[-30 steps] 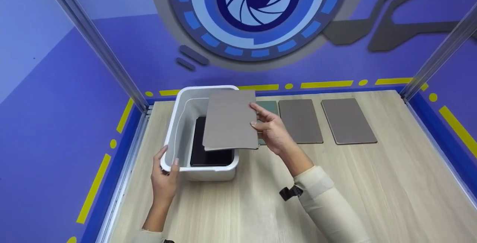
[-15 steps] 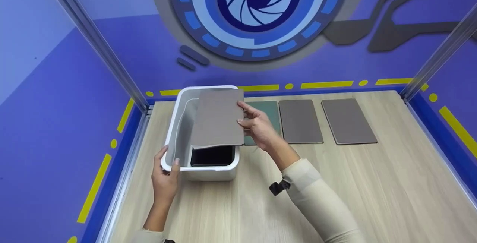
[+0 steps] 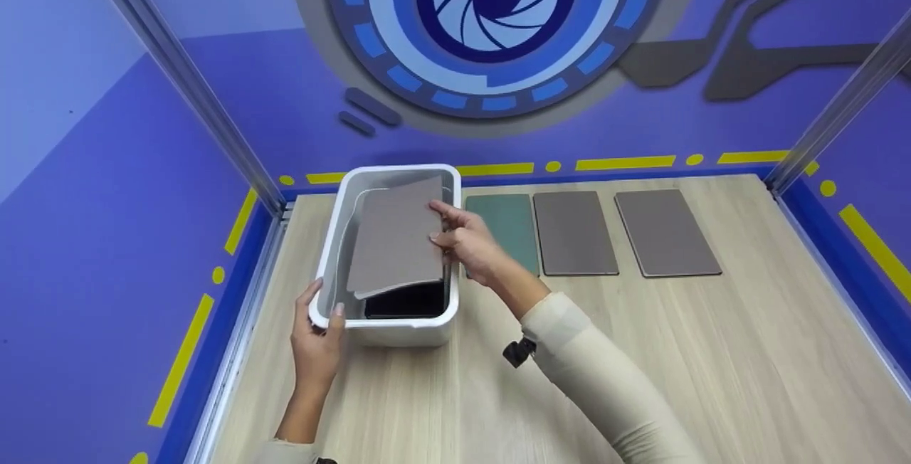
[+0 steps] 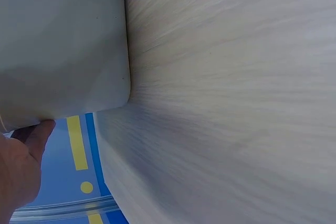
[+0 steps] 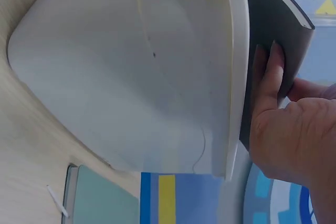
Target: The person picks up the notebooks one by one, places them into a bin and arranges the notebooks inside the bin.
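My right hand (image 3: 473, 243) pinches a grey-brown notebook (image 3: 395, 236) by its right edge, thumb on the cover. The notebook is tilted inside the mouth of a white plastic bin (image 3: 406, 336), above a black flat object (image 3: 409, 304) at the bottom. In the right wrist view, fingers (image 5: 270, 77) spread across the dark underside of the notebook (image 5: 268, 19), just past the bin's rim. My left hand (image 3: 317, 346) grips the bin's near left corner, thumb over the rim. The left wrist view shows that hand (image 4: 21, 171) against the bin wall (image 4: 63, 40).
Right of the bin lie a green notebook (image 3: 502, 233) and two grey-brown ones (image 3: 576, 233) (image 3: 667, 233) in a row on the wooden table (image 3: 640, 364). Blue printed panels (image 3: 249, 94) stand behind and at both sides.
The right hand has carried the notebook left and down, from over the bin's right rim into its mouth. More of the green notebook shows. The left hand has stayed on the bin.
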Motion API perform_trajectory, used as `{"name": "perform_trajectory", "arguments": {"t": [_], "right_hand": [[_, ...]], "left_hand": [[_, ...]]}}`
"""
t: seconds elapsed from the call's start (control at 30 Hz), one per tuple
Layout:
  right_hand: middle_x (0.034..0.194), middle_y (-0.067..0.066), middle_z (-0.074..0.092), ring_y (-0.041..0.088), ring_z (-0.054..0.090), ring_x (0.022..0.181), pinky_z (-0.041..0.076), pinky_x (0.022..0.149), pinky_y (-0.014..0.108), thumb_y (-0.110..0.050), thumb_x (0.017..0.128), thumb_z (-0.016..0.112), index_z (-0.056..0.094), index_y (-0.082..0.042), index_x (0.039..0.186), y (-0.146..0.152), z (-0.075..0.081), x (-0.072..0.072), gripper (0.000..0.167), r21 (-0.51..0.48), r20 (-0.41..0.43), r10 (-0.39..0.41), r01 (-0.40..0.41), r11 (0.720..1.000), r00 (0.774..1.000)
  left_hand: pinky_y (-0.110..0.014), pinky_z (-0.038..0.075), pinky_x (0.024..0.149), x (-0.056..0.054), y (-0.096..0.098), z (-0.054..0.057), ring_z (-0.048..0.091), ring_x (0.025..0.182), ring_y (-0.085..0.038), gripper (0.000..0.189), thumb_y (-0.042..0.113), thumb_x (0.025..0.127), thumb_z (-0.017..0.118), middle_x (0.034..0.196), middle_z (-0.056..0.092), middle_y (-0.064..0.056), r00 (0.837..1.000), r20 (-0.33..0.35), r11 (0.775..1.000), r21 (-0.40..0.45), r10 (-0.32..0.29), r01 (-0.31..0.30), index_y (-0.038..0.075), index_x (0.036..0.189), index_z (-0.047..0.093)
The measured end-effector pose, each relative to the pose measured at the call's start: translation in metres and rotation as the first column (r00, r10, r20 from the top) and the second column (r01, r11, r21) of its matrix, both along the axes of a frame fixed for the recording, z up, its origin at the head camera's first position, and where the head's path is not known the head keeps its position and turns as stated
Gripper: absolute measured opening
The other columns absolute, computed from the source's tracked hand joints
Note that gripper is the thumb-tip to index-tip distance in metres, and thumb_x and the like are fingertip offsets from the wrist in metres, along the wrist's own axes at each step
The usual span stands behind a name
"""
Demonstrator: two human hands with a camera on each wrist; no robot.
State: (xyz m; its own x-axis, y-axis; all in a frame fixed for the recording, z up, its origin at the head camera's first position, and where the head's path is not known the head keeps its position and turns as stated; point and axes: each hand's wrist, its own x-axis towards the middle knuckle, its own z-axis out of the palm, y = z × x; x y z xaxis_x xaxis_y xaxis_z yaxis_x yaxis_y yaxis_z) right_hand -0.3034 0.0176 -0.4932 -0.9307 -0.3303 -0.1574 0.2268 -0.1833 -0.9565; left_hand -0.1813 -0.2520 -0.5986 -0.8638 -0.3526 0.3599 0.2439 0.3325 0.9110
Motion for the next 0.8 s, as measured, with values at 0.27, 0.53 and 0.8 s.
{"name": "perform_trajectory", "arguments": {"t": [0.27,0.53,0.8], "right_hand": [[0.154,0.021,0.055,0.026,0.064,0.128,0.058,0.103,0.040,0.000,0.095,0.057,0.031,-0.005,0.168,-0.024,0.005,-0.007,0.077,0.359,-0.180,0.143,-0.070,0.931,0.973],[0.175,0.018,0.031,0.037,0.029,0.163,0.027,0.132,0.051,-0.005,0.101,0.048,0.030,-0.004,0.168,-0.019,0.020,0.006,0.069,0.633,-0.272,0.267,-0.037,0.774,0.925],[0.167,0.024,0.044,0.041,0.051,0.149,0.043,0.122,0.053,-0.004,0.098,0.051,0.030,-0.006,0.168,-0.008,0.020,0.012,0.074,0.591,-0.310,0.248,-0.018,0.806,0.918]], "left_hand": [[-0.013,0.051,0.075,-0.001,-0.001,0.000,0.061,0.093,-0.004,0.058,0.005,0.097,0.069,0.129,0.068,-0.016,1.000,-0.006,1.000,-0.011,0.008,-0.008,0.012,0.153,0.055],[-0.010,0.048,0.087,-0.001,-0.001,0.000,0.058,0.106,-0.006,0.058,0.006,0.097,0.069,0.144,0.064,-0.022,1.000,-0.004,1.000,-0.023,0.006,-0.006,0.011,0.153,0.054],[-0.009,0.048,0.088,-0.002,0.000,0.000,0.060,0.109,-0.005,0.058,0.007,0.098,0.069,0.144,0.064,-0.021,1.000,0.013,1.000,-0.020,0.012,-0.012,0.012,0.154,0.054]]}}
